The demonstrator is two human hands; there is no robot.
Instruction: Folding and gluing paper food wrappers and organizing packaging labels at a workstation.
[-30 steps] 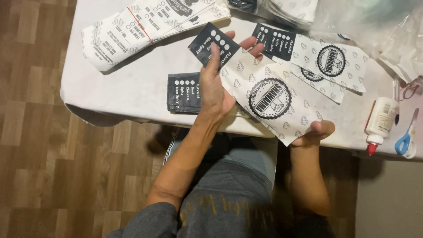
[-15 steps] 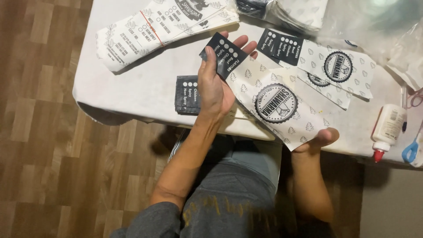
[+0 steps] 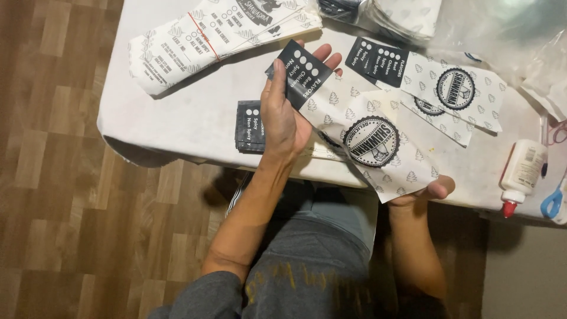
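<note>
white paper sleeve [image 3: 378, 142] with black band, grey leaf pattern and round black emblem; white surface [image 3: 195, 112]; white glue bottle [image 3: 522, 172], red tip; blue-handled scissors [image 3: 553, 204].

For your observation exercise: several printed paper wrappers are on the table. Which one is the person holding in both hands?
The wrapper slanting over the table's near edge, left hand at its black end, right hand under its bottom corner. The others lie untouched.
</note>
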